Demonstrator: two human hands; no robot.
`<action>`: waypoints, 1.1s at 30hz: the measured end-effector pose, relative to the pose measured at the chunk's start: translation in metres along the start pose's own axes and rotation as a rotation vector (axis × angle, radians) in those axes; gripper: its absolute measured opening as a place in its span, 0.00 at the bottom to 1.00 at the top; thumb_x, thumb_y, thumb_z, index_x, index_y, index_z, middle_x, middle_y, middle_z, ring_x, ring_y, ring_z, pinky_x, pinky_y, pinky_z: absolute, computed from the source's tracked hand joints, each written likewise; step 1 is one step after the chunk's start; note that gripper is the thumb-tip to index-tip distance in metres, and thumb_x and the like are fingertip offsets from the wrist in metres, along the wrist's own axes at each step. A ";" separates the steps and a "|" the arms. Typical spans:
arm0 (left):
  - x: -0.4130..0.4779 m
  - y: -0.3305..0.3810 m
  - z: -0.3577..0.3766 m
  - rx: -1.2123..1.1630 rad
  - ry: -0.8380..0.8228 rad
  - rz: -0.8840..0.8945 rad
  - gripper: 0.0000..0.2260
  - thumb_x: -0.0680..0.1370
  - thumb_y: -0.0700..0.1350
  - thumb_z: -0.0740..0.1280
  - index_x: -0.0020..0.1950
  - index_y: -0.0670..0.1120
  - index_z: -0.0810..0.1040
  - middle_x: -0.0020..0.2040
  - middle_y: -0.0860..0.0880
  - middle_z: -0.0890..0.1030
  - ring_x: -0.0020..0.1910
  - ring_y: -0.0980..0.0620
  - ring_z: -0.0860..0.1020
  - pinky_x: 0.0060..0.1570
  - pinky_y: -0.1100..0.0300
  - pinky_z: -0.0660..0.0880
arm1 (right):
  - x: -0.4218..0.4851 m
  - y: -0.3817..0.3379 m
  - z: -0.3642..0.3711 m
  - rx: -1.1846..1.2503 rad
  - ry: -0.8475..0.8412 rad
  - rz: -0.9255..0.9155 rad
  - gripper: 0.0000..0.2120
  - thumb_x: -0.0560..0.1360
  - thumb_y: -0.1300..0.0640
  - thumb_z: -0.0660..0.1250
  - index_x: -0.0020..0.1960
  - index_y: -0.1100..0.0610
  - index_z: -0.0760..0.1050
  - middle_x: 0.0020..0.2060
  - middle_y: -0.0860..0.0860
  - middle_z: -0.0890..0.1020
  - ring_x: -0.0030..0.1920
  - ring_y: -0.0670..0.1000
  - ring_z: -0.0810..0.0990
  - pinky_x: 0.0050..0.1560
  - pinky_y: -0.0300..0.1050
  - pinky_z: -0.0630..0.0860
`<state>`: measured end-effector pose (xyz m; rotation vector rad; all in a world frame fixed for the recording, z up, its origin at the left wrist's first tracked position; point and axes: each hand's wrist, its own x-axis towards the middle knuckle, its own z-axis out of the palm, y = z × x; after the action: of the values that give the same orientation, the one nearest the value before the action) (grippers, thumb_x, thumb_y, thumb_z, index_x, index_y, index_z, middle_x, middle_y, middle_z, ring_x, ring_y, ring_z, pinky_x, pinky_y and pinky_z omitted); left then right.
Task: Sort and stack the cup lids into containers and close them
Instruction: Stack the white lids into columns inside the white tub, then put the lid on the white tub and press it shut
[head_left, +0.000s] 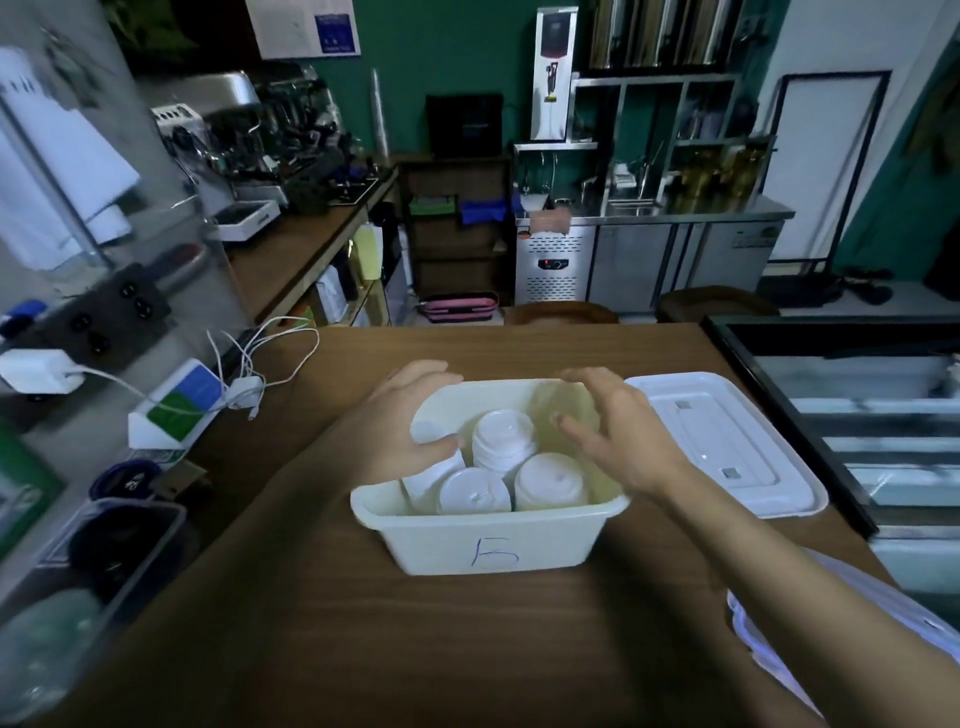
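A white plastic container (488, 545) marked with a blue "5" stands in the middle of the wooden table. Inside it are several stacks of white cup lids (503, 441). My left hand (410, 421) reaches into the left side and grips one leaning stack of lids (434, 475). Over the right side of the container hovers my right hand (613, 431), its fingers spread and holding nothing. The container's flat white cover (727, 441) lies on the table just to the right.
A glass display case (852, 415) borders the table on the right. Another clear lid (769, 639) shows under my right forearm. At left are a charger with white cables (249, 364), a small card stand (176, 405) and a clear bin (104, 561).
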<state>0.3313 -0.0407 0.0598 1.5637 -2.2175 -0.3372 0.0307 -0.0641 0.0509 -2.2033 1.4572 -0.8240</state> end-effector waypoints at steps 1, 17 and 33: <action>0.004 0.016 0.002 -0.014 0.023 0.038 0.29 0.76 0.61 0.71 0.76 0.59 0.71 0.75 0.63 0.67 0.75 0.59 0.67 0.74 0.53 0.67 | -0.005 0.005 -0.008 -0.009 0.010 -0.007 0.22 0.79 0.51 0.71 0.71 0.50 0.73 0.64 0.45 0.76 0.56 0.47 0.76 0.58 0.42 0.72; 0.103 0.233 0.127 0.190 -0.256 0.386 0.20 0.78 0.51 0.70 0.71 0.55 0.76 0.69 0.56 0.75 0.68 0.51 0.74 0.61 0.48 0.76 | -0.125 0.154 -0.110 -0.173 0.035 0.269 0.24 0.76 0.52 0.74 0.71 0.49 0.75 0.67 0.44 0.78 0.66 0.48 0.77 0.63 0.41 0.73; 0.106 0.224 0.239 0.284 -0.311 0.168 0.07 0.82 0.40 0.65 0.55 0.43 0.82 0.59 0.45 0.77 0.55 0.40 0.81 0.55 0.45 0.79 | -0.123 0.215 -0.078 -0.284 -0.131 0.306 0.23 0.74 0.52 0.74 0.68 0.51 0.77 0.64 0.47 0.79 0.62 0.52 0.79 0.61 0.51 0.78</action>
<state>0.0026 -0.0710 -0.0393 1.5324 -2.7186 -0.2360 -0.2069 -0.0351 -0.0507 -2.0988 1.8765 -0.3840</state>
